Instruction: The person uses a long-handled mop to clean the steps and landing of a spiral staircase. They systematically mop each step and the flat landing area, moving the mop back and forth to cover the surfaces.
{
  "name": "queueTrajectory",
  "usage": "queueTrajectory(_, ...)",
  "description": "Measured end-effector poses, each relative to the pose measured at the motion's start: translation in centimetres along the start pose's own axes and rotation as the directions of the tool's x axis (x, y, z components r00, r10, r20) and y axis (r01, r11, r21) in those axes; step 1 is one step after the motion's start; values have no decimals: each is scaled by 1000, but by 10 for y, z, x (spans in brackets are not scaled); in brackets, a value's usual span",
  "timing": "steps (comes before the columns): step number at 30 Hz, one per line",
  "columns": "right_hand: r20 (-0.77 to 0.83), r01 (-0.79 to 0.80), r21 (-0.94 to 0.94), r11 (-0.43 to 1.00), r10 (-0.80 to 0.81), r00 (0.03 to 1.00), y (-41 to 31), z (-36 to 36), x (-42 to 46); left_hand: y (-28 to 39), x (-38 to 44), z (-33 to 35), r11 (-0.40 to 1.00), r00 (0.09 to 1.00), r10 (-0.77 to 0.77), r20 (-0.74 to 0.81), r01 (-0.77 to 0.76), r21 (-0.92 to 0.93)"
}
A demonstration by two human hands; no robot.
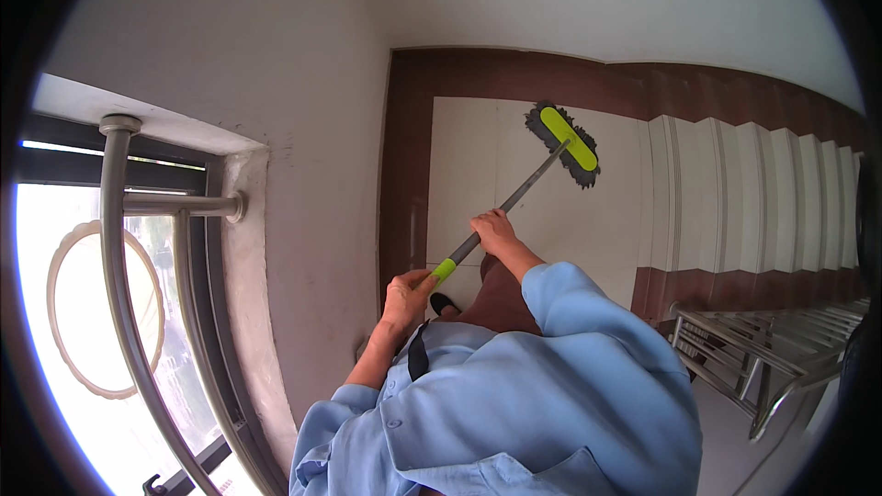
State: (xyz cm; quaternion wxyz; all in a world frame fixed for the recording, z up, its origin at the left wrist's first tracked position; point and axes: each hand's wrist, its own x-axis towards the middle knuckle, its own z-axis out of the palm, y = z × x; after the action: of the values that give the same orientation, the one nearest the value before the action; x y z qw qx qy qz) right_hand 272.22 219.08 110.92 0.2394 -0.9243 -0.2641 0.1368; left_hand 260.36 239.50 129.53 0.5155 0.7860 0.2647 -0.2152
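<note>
A mop with a lime-green oval head [568, 138] and a dark grey fringe lies on the pale tiled floor [462, 172]. Its grey pole [530, 180] slants down and left towards my body. My right hand [493, 229] is closed round the middle of the pole. At the upper end, my left hand [408, 295] grips the lime-green handle section [442, 270]. Its very end is hidden by the fingers. Below the pole, part of a black shoe [442, 303] shows beside my brown trousers.
Pale steps with dark red-brown borders [723, 193] run off to the right, beside a metal stair railing [744, 351]. Dark red-brown edging [406, 172] meets the white wall [324, 220]. On the left, metal bars [124, 275] cross a bright window.
</note>
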Motion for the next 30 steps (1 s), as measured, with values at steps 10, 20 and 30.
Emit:
queueTrajectory(10, -30, 145, 102, 984, -143, 989, -144, 87, -33, -47, -104, -120, 993, 995, -70, -70, 76, 86)
queueTrajectory(20, -57, 205, 347, 915, -198, 979, -205, 37, -13, 28, -116, -180, 968, 959, -78, -272, 138, 208)
queueTrajectory(30, -136, -45, 310, 950, 91, 987, -39, -12, -7, 82, 9, -67, 968, 1000, 9, 11, -12, 250)
